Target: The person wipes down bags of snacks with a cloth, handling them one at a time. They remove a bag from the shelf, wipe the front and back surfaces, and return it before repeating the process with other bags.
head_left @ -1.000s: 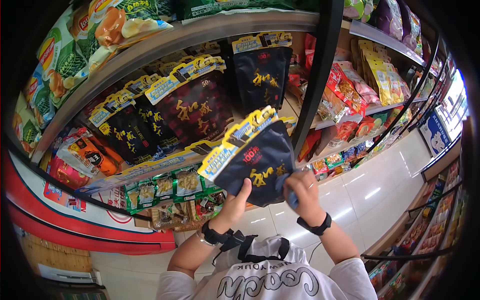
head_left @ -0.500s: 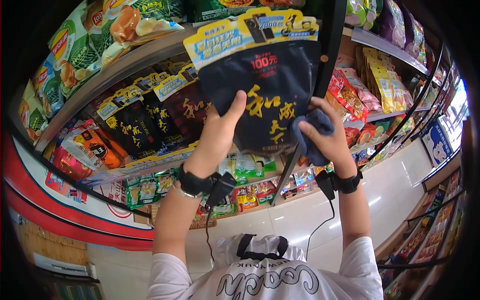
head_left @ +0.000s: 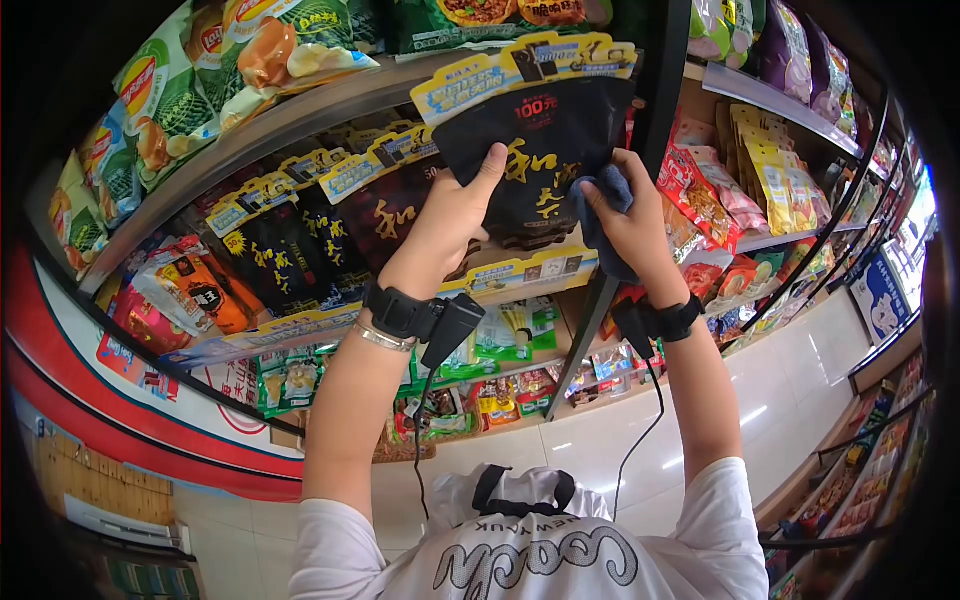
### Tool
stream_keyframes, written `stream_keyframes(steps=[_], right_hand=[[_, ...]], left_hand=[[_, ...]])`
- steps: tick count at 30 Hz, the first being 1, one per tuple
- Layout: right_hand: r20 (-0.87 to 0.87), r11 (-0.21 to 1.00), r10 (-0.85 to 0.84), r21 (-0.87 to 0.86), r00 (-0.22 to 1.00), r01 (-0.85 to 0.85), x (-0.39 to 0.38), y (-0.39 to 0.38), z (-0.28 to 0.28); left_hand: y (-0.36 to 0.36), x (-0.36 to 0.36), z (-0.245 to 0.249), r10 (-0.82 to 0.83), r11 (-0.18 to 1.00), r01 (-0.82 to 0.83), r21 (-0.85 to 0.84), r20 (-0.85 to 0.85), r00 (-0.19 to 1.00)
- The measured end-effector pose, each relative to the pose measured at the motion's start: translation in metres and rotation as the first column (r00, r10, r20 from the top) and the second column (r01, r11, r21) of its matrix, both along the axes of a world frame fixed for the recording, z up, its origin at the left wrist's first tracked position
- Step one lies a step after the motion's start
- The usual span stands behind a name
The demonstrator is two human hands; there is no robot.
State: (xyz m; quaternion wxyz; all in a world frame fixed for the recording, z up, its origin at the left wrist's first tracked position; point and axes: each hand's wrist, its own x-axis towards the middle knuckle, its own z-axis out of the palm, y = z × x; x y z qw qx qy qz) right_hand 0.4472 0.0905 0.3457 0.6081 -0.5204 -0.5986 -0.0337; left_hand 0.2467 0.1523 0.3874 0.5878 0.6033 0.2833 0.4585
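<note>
A black snack pouch (head_left: 545,125) with gold characters, a red "100" mark and a yellow-blue header card is held at the middle shelf. My left hand (head_left: 445,225) is closed on its left side, thumb across the front and fingers behind. Layered lower edges suggest more than one pouch in the stack. My right hand (head_left: 640,225) is closed on a bunched dark blue cloth (head_left: 602,215) against the pouch's right edge; its fingertips are partly hidden. Left of my left hand stand similar black pouches (head_left: 275,255) and a dark red pouch (head_left: 392,212).
Green chip bags (head_left: 165,95) fill the shelf above. A dark shelf post (head_left: 662,80) stands just right of the held pouch. Beyond it are red packets (head_left: 700,195) and yellow packets (head_left: 775,180). Small snack packs (head_left: 515,330) lie on the lower shelf.
The black pouch has moved away from me, into the shelf, and tilted back. Both hands have moved with it, the right one also shifting slightly left with the cloth.
</note>
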Motion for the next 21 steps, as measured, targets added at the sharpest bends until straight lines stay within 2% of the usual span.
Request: stream_keyframes(steps=[3, 4, 7, 8, 11, 15, 21], right_hand=[[0.1, 0.989, -0.148, 0.048, 0.984, 0.143, -0.005, 0.007, -0.012], [0.085, 0.987, -0.149, -0.039, 0.985, 0.153, -0.007, 0.007, -0.014], [0.125, 0.955, -0.267, -0.102, 0.956, 0.28, -0.01, 0.011, -0.021], [0.153, 0.95, -0.283, -0.089, 0.947, 0.299, -0.012, 0.011, -0.023], [0.196, 0.892, -0.337, -0.246, 0.921, 0.379, -0.018, 0.009, -0.028], [0.243, 0.87, -0.366, -0.254, 0.898, 0.423, -0.014, 0.013, -0.045], [0.305, 0.784, -0.356, -0.416, 0.883, 0.46, -0.021, 0.01, -0.041]], left_hand=[[0.012, 0.006, -0.01, 0.008, 1.0, -0.008, -0.005, -0.021, 1.0], [0.016, 0.008, -0.014, 0.0, 1.0, 0.0, 0.002, -0.015, 1.0], [0.026, 0.016, -0.026, -0.045, 0.999, 0.045, -0.029, 0.01, 0.999], [0.027, 0.019, -0.029, -0.022, 0.999, 0.022, -0.042, 0.009, 1.0], [0.031, 0.025, -0.038, 0.011, 0.997, -0.012, -0.078, -0.011, 1.0], [0.042, 0.03, -0.052, 0.006, 0.993, -0.01, -0.116, -0.037, 0.999], [0.051, 0.04, -0.063, -0.023, 0.977, 0.021, -0.212, -0.007, 1.0]])
